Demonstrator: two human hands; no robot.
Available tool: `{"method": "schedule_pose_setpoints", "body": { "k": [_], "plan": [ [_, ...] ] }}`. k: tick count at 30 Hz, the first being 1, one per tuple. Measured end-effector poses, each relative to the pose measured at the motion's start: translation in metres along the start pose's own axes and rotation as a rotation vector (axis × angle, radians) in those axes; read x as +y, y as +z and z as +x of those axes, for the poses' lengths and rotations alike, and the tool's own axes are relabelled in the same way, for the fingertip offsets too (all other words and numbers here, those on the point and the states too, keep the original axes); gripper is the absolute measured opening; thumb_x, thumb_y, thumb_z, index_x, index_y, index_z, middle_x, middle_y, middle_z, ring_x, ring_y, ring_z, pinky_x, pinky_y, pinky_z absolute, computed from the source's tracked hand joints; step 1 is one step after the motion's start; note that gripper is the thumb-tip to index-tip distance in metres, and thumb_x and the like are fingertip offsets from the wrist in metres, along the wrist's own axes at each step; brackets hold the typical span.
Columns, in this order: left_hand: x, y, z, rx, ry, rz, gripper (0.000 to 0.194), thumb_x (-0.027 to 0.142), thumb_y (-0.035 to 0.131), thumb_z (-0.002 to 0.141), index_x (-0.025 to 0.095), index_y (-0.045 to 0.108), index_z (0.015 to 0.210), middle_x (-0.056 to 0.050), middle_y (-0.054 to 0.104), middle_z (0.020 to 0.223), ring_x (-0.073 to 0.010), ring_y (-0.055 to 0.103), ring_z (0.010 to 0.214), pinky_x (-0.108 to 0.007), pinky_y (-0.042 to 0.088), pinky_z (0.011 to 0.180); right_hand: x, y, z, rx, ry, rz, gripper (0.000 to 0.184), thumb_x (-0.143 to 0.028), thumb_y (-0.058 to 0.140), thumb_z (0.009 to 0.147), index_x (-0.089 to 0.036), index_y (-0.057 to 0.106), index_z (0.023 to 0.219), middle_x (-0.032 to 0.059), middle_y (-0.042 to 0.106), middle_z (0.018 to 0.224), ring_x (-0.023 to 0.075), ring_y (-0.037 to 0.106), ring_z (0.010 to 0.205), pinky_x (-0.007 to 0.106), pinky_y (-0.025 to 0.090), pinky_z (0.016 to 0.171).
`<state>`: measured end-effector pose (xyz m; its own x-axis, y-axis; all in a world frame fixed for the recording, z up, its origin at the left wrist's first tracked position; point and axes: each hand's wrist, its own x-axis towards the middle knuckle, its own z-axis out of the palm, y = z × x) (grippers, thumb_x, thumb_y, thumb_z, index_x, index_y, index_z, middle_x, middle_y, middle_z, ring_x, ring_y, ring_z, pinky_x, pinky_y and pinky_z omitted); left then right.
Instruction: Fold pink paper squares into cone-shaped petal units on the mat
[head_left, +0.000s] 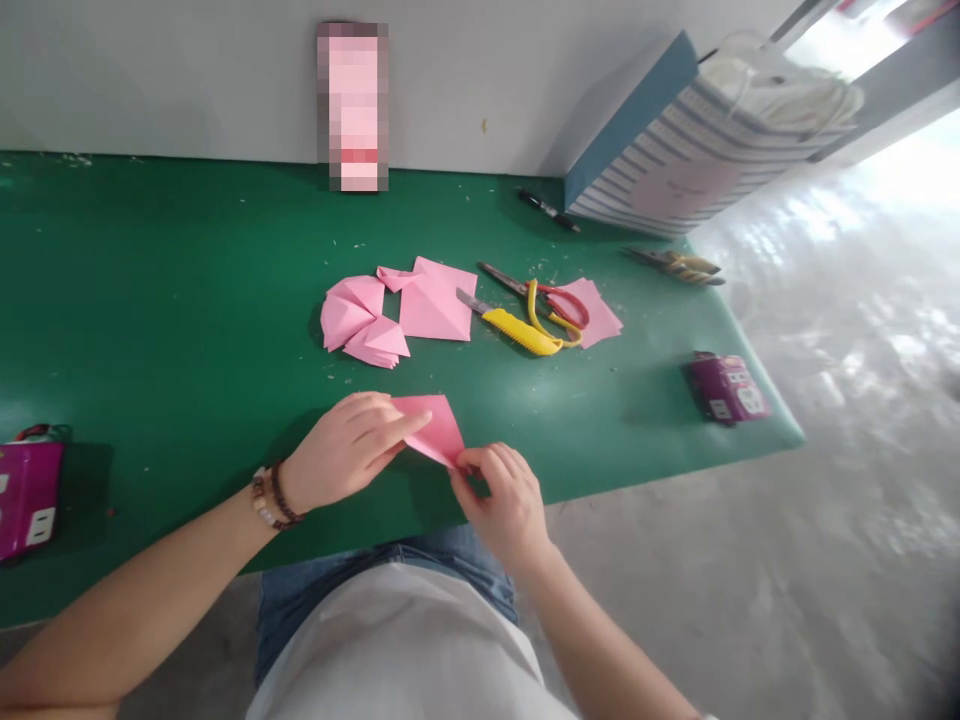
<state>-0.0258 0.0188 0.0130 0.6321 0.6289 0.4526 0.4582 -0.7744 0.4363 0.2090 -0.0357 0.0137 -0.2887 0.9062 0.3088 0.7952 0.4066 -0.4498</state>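
A square of pink paper (437, 432) is held between my two hands above the green table, near its front edge. My left hand (352, 445) grips its left side, the index finger lying across the top face. At the lower right corner, my right hand (504, 492) pinches the paper between thumb and forefinger. Just beyond it lie folded pink paper pieces (354, 312) in a fanned cluster. A flat pink sheet (439, 305) with crease lines rests beside them. Yellow-and-red-handled scissors (559, 318) and a yellow-handled cutter (521, 332) overlap to the right.
Under the scissors handles sits a small stack of pink paper (600, 318). A black pen (547, 210), pliers (679, 265) and a purple box (729, 388) lie on the right. Another purple object (28, 500) is at far left. A striped paper bag (675, 150) stands at the table's (187, 300) back right.
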Motion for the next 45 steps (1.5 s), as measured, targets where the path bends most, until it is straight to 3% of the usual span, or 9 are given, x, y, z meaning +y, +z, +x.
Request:
{"method": "schedule_pose_setpoints", "body": {
  "k": [5,9,14,16,19,27,32,37,45],
  "plan": [
    [-0.003,-0.001,-0.002,-0.073,0.011,-0.156,0.034,-0.004,0.044,0.077,0.02,0.064,0.091,-0.003,0.069,0.096,-0.0157,0.064,0.098,-0.041,0.048,0.105,0.007,-0.009,-0.001,-0.096,-0.168,-0.005,0.026,-0.012,0.054,0.09,-0.019,0.064,0.113,0.0099,0.066,0.097,0.0207,0.062,0.085,0.036,0.054,0.074],
    [-0.006,-0.001,0.0,-0.208,-0.019,-0.313,0.031,-0.005,0.044,0.067,0.019,0.06,0.08,-0.007,0.067,0.118,-0.0178,0.06,0.116,-0.044,0.042,0.113,0.022,-0.015,0.009,-0.098,-0.37,-0.115,0.028,-0.009,0.056,0.089,-0.022,0.068,0.111,0.0147,0.059,0.13,0.0296,0.053,0.123,0.046,0.051,0.092],
    [-0.005,-0.001,-0.003,-0.278,0.021,-0.335,0.018,0.002,0.053,0.077,0.017,0.061,0.082,-0.009,0.069,0.12,-0.0205,0.059,0.122,-0.045,0.039,0.116,0.031,-0.01,0.018,-0.184,-0.589,-0.014,0.018,-0.015,0.056,0.095,-0.022,0.069,0.105,0.0032,0.072,0.117,0.0226,0.053,0.128,0.042,0.044,0.107],
    [-0.005,-0.001,-0.005,-0.281,0.058,-0.304,0.001,0.015,0.062,0.082,0.016,0.062,0.082,-0.012,0.07,0.117,-0.0241,0.059,0.122,-0.046,0.042,0.114,0.033,-0.007,0.021,-0.198,-0.553,0.062,0.02,-0.016,0.053,0.097,-0.022,0.068,0.107,0.0018,0.074,0.112,0.0187,0.061,0.118,0.04,0.045,0.105],
    [-0.003,-0.001,-0.006,-0.246,0.091,-0.22,0.025,0.036,0.069,0.083,0.013,0.067,0.091,-0.015,0.07,0.117,-0.0284,0.061,0.121,-0.047,0.049,0.107,0.034,-0.004,0.028,-0.196,-0.433,0.173,0.018,-0.021,0.052,0.098,-0.022,0.068,0.108,0.003,0.076,0.101,0.0157,0.068,0.098,0.038,0.049,0.097],
    [0.001,-0.007,0.001,-0.219,0.109,-0.12,0.012,0.017,0.056,0.091,0.013,0.068,0.093,-0.011,0.072,0.103,-0.023,0.062,0.116,-0.038,0.052,0.103,0.028,0.012,0.046,-0.243,-0.163,0.187,0.02,-0.024,0.06,0.093,-0.02,0.065,0.112,0.005,0.074,0.092,0.0187,0.062,0.079,0.034,0.048,0.073],
    [0.003,-0.011,-0.002,-0.177,0.002,0.079,0.018,0.026,0.054,0.091,0.015,0.063,0.08,-0.011,0.067,0.094,-0.019,0.066,0.081,-0.031,0.057,0.069,0.028,0.013,0.049,-0.265,-0.149,0.178,0.018,-0.018,0.058,0.092,-0.022,0.069,0.106,0.0042,0.072,0.085,0.0185,0.061,0.077,0.033,0.046,0.072],
    [0.007,-0.008,-0.003,-0.185,0.02,0.217,0.025,0.032,0.054,0.095,0.016,0.063,0.112,-0.013,0.064,0.121,-0.0189,0.067,0.083,-0.032,0.056,0.068,0.028,0.014,0.053,-0.234,-0.145,0.184,0.017,-0.02,0.055,0.094,-0.021,0.072,0.097,0.0048,0.071,0.085,0.0171,0.063,0.077,0.032,0.048,0.071],
    [0.008,-0.003,-0.002,-0.171,0.025,0.222,0.017,0.026,0.057,0.094,0.015,0.068,0.102,-0.006,0.071,0.114,-0.0181,0.063,0.083,-0.032,0.054,0.071,0.028,0.017,0.052,-0.202,-0.135,0.158,0.018,-0.023,0.056,0.095,-0.022,0.074,0.098,0.004,0.07,0.083,0.0161,0.063,0.075,0.032,0.048,0.071]
  ]
}}
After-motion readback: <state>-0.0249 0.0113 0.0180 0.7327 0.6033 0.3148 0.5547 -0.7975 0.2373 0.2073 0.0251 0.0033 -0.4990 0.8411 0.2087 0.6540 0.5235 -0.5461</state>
